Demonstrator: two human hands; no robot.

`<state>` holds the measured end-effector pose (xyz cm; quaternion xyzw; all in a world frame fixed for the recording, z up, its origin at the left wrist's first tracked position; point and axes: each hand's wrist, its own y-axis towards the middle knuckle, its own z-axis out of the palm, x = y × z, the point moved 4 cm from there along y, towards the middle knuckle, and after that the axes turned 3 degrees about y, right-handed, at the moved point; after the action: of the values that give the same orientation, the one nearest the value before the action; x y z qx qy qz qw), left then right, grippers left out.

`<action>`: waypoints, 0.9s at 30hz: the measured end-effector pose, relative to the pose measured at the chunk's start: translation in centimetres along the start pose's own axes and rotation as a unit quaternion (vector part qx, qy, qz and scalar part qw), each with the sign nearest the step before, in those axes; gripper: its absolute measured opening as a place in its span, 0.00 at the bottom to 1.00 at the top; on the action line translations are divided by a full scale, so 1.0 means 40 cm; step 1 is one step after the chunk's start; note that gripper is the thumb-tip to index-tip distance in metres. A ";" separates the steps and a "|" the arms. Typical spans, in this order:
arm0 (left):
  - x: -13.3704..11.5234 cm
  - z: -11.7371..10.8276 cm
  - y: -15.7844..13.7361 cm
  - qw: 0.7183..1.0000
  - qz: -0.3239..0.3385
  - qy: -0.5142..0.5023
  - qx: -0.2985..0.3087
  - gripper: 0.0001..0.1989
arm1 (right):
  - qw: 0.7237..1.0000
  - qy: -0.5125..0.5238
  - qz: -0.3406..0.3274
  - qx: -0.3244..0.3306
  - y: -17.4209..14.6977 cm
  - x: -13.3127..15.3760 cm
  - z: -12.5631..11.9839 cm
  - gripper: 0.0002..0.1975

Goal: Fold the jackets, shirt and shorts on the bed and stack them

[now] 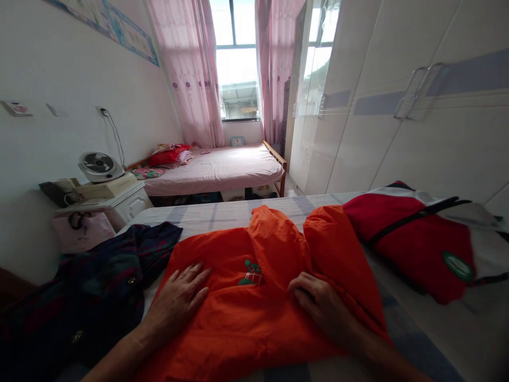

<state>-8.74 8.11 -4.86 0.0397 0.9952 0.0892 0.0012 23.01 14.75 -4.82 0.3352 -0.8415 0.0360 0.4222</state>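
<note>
Along the near edge of the bed [194, 215], whose pale sheet bears blue-grey checks, we see a bright orange garment [214, 318] with a green motif [249, 278] crossed by whitish grid lines. At the left edge we find dark navy cloth [119, 270] with green and dull red plaid. Toward the right edge we see a red-and-white bundle [421, 246], black-striped, with a white-ringed green oval badge [458, 266].

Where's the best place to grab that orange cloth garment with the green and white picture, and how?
On the orange garment, probably the puffed cloth fold right of the picture. Come from above and pinch it between thumb and fingers: it bulges up from flatter cloth, and neither the left hand nor right hand covers its top.
</note>
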 end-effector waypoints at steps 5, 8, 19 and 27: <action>-0.052 -0.120 0.161 0.996 -0.014 -0.074 -0.036 0.20 | 1.000 0.005 -0.003 -0.007 -0.001 0.006 0.002 0.09; -0.097 -0.128 0.311 0.995 -0.021 -0.095 -0.030 0.21 | 1.000 0.007 -0.009 -0.011 -0.002 0.009 0.005 0.09; -0.260 -0.042 0.613 0.994 0.071 -0.071 -0.047 0.19 | 1.000 -0.020 -0.007 -0.021 0.003 0.002 0.013 0.10; -0.386 -0.035 0.634 0.964 0.262 0.017 0.040 0.16 | 1.000 -0.018 -0.009 -0.023 0.007 -0.006 0.016 0.11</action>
<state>8.63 31.52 0.93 0.2977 0.9526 0.0476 -0.0411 22.48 14.89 -5.36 0.3335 -0.8466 0.0069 0.4148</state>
